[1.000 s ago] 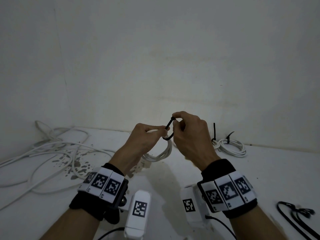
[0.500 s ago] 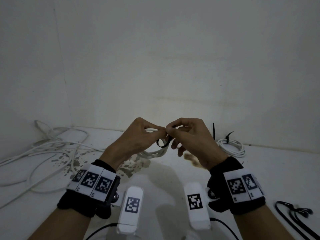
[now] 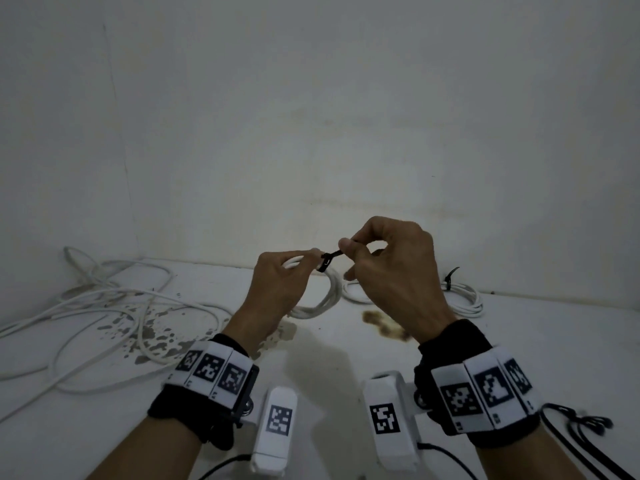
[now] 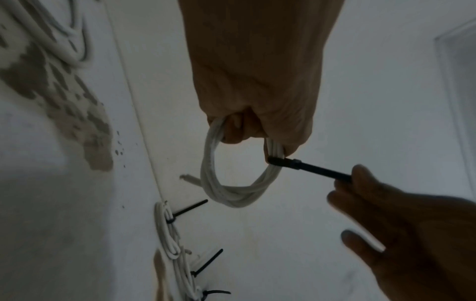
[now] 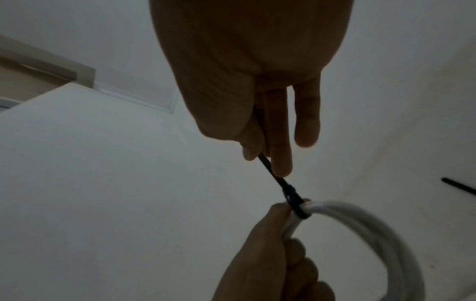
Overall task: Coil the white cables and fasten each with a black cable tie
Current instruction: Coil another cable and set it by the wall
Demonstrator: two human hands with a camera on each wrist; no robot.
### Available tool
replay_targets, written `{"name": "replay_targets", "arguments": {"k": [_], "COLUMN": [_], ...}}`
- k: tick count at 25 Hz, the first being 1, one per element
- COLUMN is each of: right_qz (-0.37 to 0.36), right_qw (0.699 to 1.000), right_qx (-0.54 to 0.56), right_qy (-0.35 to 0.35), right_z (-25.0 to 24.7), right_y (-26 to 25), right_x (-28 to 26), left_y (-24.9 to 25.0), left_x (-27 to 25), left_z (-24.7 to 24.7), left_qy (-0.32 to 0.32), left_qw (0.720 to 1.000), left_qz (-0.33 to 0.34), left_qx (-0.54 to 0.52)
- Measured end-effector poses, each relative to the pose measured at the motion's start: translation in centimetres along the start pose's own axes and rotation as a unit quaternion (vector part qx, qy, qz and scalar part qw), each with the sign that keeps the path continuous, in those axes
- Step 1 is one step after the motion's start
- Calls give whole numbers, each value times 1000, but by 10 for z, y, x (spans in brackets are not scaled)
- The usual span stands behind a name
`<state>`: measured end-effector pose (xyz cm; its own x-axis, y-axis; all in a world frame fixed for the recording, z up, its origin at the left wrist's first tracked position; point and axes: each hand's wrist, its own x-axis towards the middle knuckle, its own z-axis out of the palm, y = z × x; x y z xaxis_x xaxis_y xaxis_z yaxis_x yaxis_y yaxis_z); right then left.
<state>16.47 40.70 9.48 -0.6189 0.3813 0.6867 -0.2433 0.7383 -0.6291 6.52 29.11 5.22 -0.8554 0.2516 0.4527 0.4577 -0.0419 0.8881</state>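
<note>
Left hand (image 3: pixel 280 285) grips the white coil (image 4: pixel 231 193) (held aloft), right hand (image 3: pixel 391 271) pinching the black tie (image 4: pixel 306 168) tail.

No readable text, brand or number anywhere — only black-and-white square marker patterns on the wristbands (image 3: pixel 214 372).

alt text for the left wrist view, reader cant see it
The left hand grips a coiled white cable while the right hand pinches the tail of a black cable tie looped around it. Tied coils lie below.
</note>
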Motion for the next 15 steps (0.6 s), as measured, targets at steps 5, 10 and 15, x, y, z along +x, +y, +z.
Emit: {"name": "replay_targets", "arguments": {"k": [5, 10, 15], "right_qz": [-76, 14, 20], "right_qw": [991, 995, 993], "right_qx": [-51, 98, 107], "right_qy": [-94, -23, 35], "right_z": [27, -4, -15], "right_y": [-23, -20, -17], "right_x": [-28, -7, -3], "left_y": [-11, -5, -6], "left_x": [2, -4, -7], "left_z": [-11, -5, 7], "left_qy": [24, 17, 3], "left_qw": [1000, 1000, 1000], "left_qz": [-8, 6, 1], "left_qx": [12, -4, -27]}}
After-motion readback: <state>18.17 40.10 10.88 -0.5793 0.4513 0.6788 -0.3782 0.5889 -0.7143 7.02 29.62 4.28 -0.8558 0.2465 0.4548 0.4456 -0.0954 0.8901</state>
